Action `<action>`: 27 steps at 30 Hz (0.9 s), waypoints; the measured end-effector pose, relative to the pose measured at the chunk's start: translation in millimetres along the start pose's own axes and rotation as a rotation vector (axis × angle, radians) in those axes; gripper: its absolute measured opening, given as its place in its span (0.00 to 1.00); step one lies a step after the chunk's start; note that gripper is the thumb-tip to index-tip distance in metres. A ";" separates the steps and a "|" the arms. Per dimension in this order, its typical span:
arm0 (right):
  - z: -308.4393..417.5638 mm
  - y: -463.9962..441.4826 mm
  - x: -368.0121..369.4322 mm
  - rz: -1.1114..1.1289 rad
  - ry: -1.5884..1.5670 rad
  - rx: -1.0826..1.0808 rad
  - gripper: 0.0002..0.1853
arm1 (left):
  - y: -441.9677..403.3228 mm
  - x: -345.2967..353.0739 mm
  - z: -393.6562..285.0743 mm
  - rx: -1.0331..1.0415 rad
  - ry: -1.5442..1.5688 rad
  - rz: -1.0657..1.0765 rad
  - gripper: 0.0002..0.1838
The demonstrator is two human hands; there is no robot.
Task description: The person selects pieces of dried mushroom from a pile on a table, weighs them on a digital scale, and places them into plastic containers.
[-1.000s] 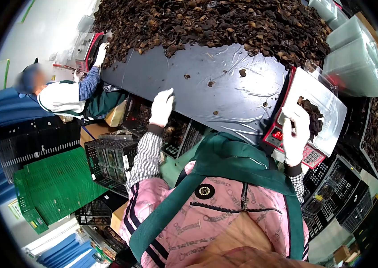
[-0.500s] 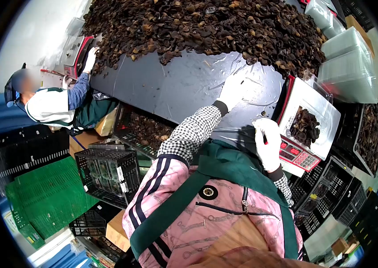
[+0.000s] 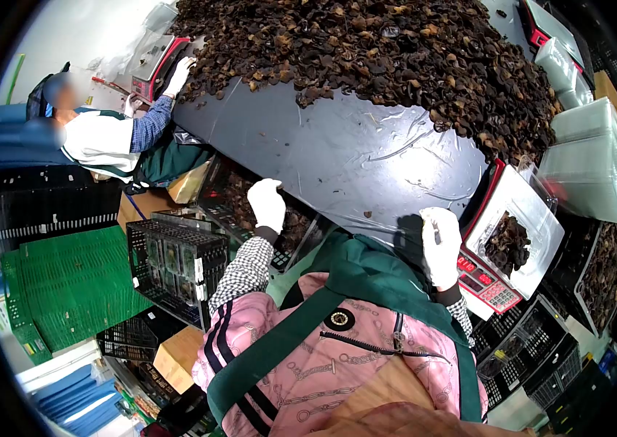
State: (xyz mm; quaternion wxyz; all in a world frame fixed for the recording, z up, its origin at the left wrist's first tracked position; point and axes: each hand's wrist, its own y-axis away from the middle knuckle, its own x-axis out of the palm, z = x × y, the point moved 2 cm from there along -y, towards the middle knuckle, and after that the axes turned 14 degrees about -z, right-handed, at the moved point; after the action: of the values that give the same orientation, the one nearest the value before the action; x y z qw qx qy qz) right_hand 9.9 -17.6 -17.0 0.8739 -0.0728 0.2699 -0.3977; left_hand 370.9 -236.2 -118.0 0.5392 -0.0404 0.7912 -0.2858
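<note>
My left hand [image 3: 267,206], in a white glove, is over the near edge of the grey table, above a black crate [image 3: 297,226] of dark pieces. Its fingers are curled in; whatever they hold is hidden. Just left of the digital scale [image 3: 489,280], my right hand [image 3: 441,247], also white-gloved, has its fingers bent together, with a small dark spot between them that I cannot make out. On the scale lies a clear plastic tray [image 3: 541,231] with a clump of dark wood ear mushrooms [image 3: 508,244]. A big heap of wood ears [image 3: 366,54] covers the table's far side.
Stacked clear trays [image 3: 584,160] stand at the right beyond the scale. A co-worker [image 3: 100,138] sits at the far left by another scale [image 3: 159,69]. Black crates [image 3: 177,269] and a green crate [image 3: 68,284] fill the left floor. The grey tabletop [image 3: 308,156] shows wrinkles.
My left hand has swung from the middle of the tabletop left and back toward me, over the crate. My right hand stays beside the scale. The view has shifted slightly.
</note>
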 end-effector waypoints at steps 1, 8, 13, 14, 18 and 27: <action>0.1 -1.2 2.3 0.002 0.001 0.007 0.07 | -2.9 -0.1 11.3 -0.038 -0.080 0.020 0.11; 6.7 -6.4 14.3 -0.016 0.024 0.021 0.06 | -118.0 43.2 -84.3 0.122 0.241 -0.119 0.25; 9.5 -3.7 11.8 -0.077 0.102 0.070 0.06 | -219.1 137.9 -178.1 0.272 0.312 -0.029 0.38; 8.6 -1.8 10.8 -0.106 0.096 0.082 0.06 | -237.7 153.2 -195.6 0.176 0.319 0.124 0.40; 6.4 2.3 8.0 -0.161 0.162 0.098 0.06 | -278.6 179.0 -262.7 0.072 0.172 0.460 0.48; -1.6 -10.4 31.1 -0.104 0.083 0.079 0.05 | -192.3 134.2 -258.0 0.451 0.308 0.471 0.34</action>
State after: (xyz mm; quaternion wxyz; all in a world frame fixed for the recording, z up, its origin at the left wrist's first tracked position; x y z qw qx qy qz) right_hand 19.0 -47.4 -27.7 0.8422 -0.0358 0.2860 -0.4556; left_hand 42.1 -341.0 -68.3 0.4602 0.3064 0.7678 -0.3238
